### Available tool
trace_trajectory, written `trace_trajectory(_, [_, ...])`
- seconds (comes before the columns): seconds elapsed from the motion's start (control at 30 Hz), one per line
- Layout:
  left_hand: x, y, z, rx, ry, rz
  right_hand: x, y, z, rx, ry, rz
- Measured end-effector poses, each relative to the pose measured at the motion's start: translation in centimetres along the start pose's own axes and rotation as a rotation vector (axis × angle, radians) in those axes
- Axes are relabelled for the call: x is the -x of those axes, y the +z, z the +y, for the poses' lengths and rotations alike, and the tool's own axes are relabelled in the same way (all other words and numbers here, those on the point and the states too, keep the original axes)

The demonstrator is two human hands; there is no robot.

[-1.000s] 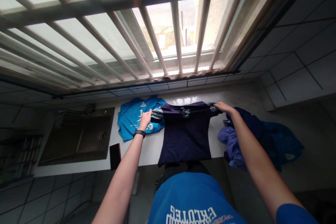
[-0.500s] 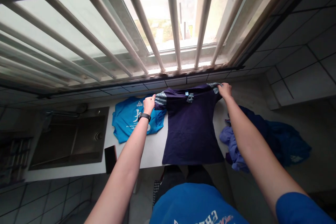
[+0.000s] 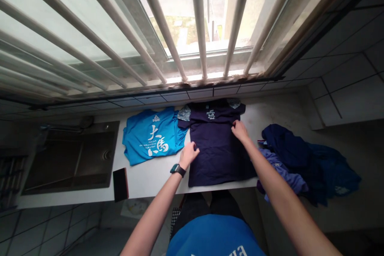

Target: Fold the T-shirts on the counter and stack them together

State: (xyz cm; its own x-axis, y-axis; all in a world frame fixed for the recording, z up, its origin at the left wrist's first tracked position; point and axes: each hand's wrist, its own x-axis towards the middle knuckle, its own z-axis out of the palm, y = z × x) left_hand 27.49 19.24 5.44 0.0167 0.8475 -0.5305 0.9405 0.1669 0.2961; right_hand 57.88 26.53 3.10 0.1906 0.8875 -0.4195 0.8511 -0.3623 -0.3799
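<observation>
On flat navy T-shirt (image 3: 219, 148), left hand (image 3: 190, 155), right hand (image 3: 240, 131)

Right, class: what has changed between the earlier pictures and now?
Both hands have let go of the navy T-shirt's shoulders and moved down it: the left hand is at its side edge, the right hand on its front. The shirt now lies flat. The blue T-shirt, phone and clothes pile stayed put.
</observation>
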Motion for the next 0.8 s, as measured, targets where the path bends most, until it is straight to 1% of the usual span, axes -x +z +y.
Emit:
trace_trajectory(0.07, [3.5, 3.4, -0.1, -0.146, 0.152, -0.060, 4.2, 2.4, 0.4, 0.016, -0.044, -0.043])
trace_trajectory(0.1, [4.9, 4.8, -0.4, -0.207, 0.209, -0.059, 6.4, 3.7, 1.0, 0.025, -0.074, -0.032])
trace_trajectory(0.13, [6.0, 6.0, -0.8, -0.255, 0.236, -0.054, 8.7, 4.9, 1.8, 0.043, -0.090, -0.008])
trace_trajectory(0.2, [7.4, 7.6, -1.7, -0.319, 0.267, -0.047, 13.1, 7.0, 3.6, 0.117, -0.080, 0.036])
trace_trajectory(0.23, [7.8, 8.0, -2.1, -0.335, 0.277, -0.050, 15.0, 8.0, 4.5, 0.164, -0.071, 0.045])
trace_trajectory(0.3, [8.2, 8.2, -2.7, -0.348, 0.299, -0.067, 18.0, 9.4, 6.2, 0.239, -0.089, 0.044])
trace_trajectory(0.37, [8.4, 7.8, -2.9, -0.349, 0.303, -0.098, 19.6, 10.2, 7.2, 0.267, -0.119, 0.000])
trace_trajectory(0.4, [8.4, 7.5, -2.8, -0.347, 0.298, -0.123, 19.8, 10.2, 7.3, 0.258, -0.117, -0.055])
trace_trajectory(0.47, [8.3, 6.6, -2.5, -0.332, 0.283, -0.179, 18.7, 9.2, 7.0, 0.189, -0.063, -0.240])
trace_trajectory(0.53, [7.5, 5.4, -2.0, -0.284, 0.237, -0.216, 15.3, 7.0, 5.7, 0.065, 0.019, -0.391])
trace_trajectory(0.57, [6.7, 4.7, -1.7, -0.246, 0.197, -0.208, 12.8, 5.6, 4.8, -0.010, 0.041, -0.380])
trace_trajectory(0.63, [4.3, 2.8, -1.0, -0.165, 0.097, -0.141, 6.8, 2.3, 2.9, -0.095, 0.046, -0.136])
trace_trajectory(0.7, [1.1, 0.5, -0.5, -0.112, 0.012, -0.041, 0.5, -0.7, 1.2, -0.152, 0.075, 0.072])
trace_trajectory(0.77, [-2.3, -1.8, -0.1, -0.092, -0.049, 0.063, -4.9, -2.8, 0.1, -0.202, 0.120, 0.187])
trace_trajectory(0.8, [-4.0, -2.9, 0.0, -0.082, -0.074, 0.125, -6.9, -3.4, -0.1, -0.218, 0.144, 0.215])
